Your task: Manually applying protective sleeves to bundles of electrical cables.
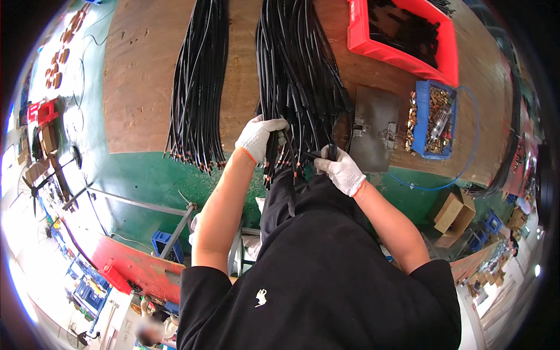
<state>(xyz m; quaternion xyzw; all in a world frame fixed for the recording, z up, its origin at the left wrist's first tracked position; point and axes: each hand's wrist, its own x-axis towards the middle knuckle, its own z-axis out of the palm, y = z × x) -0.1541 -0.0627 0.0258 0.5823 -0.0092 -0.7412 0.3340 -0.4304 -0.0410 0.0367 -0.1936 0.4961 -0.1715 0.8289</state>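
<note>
A thick bundle of black cables [297,58] with bare copper ends hangs over the near edge of the table in front of me. My left hand [261,137], in a white knit glove, is closed around black cable at the lower left of this bundle. My right hand [343,169], gloved too, pinches a short black tube-like piece [332,151] at the bundle's lower right. What kind of piece it is, I cannot tell. Some cable ends rest close to my lap. A second bundle of black cables [201,81] lies apart on the left, its copper ends past the table edge.
A red bin [402,55] of black parts stands at the far right. Nearer is a blue bin [420,137] of small brass-coloured parts with a clear bottle [438,123]. A metal plate [376,122] lies beside it on the brown tabletop [137,87]. A blue hose [466,166] curves around the right.
</note>
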